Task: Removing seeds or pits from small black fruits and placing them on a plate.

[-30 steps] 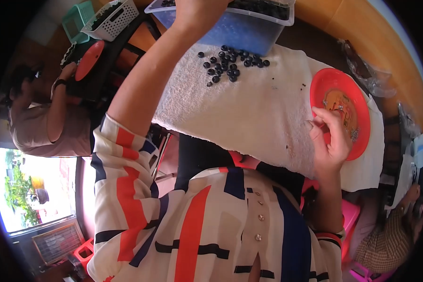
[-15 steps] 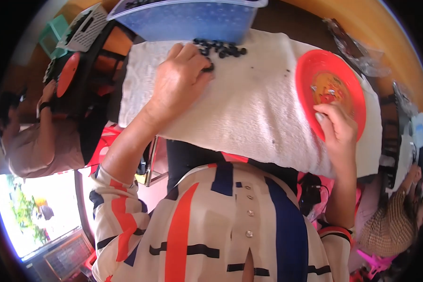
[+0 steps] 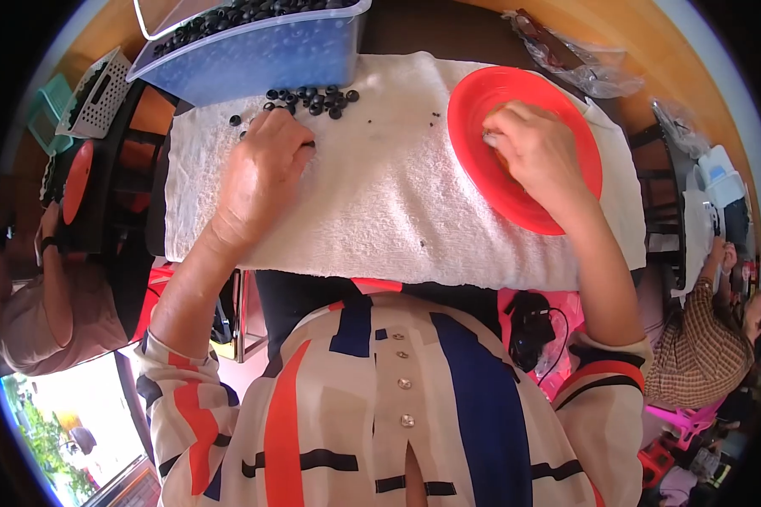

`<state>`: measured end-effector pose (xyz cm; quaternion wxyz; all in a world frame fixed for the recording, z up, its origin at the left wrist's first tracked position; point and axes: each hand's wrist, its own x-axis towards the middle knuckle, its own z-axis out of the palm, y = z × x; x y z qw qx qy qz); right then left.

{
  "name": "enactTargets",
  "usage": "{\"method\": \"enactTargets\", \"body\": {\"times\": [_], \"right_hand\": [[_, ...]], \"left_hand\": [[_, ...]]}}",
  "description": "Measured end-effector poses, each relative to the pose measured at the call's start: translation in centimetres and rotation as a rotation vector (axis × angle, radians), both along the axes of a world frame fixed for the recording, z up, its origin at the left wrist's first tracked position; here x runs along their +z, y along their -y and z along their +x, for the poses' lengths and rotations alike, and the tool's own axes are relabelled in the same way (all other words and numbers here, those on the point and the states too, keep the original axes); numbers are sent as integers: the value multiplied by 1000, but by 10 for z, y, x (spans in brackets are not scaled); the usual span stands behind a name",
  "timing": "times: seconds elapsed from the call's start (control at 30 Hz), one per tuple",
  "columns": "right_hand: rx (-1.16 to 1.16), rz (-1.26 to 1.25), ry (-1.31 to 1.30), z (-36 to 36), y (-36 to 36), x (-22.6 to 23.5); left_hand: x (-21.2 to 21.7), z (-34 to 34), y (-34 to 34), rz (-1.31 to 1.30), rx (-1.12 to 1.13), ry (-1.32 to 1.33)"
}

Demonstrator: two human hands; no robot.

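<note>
Left hand (image 3: 262,173): palm down on the white towel (image 3: 380,220), fingers curled toward a scatter of small black beads (image 3: 313,100) near the towel's far edge. Fingertips seem to pinch or press something, but what they hold is hidden, so I cannot tell.
Right hand (image 3: 537,152): resting inside the red plate (image 3: 492,182), fingers bunched at its middle as if pinching a small item. The item is too small to make out.
Beads: loose cluster at the far edge of the towel, just beside the blue plastic tub (image 3: 254,55), which holds many more. A few strays lie apart toward the left and toward the plate.
Plate: on the towel's right end, far rim near the crumpled clear bags (image 3: 575,63).
Handling, by judgement: beads look hard, light and round, so likely to roll and slip. The towel's nap keeps them put. Best taken singly by fingertip pinch from above.
Surroundings: other people seated at the left and right edges of view; white basket (image 3: 97,93) at far left.
</note>
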<state>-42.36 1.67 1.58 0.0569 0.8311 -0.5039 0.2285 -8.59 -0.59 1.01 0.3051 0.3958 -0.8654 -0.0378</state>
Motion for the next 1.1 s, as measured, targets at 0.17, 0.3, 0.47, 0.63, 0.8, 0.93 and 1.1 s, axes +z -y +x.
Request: {"method": "enactTargets", "body": {"times": [0.17,0.3,0.47,0.63,0.8,0.93,1.1], "right_hand": [[42,-63,-38,2,6,-2],[30,396,720,6,-8,6],[157,397,873,45,-41,24],[287,175,700,58,-52,21],[309,169,737,67,-55,14],[254,230,791,75,-57,10],[71,249,674,88,-60,9]], "left_hand": [[-2,-16,-23,15,-68,20],[6,-32,-34,41,-95,-258],[31,-79,-47,1220,-92,-835],[15,-87,-45,1450,-192,-1076],[9,-80,-50,1496,-222,-1193],[-1,-75,-55,1363,-185,-1237],[-3,-75,-66,982,-90,-1075]]}}
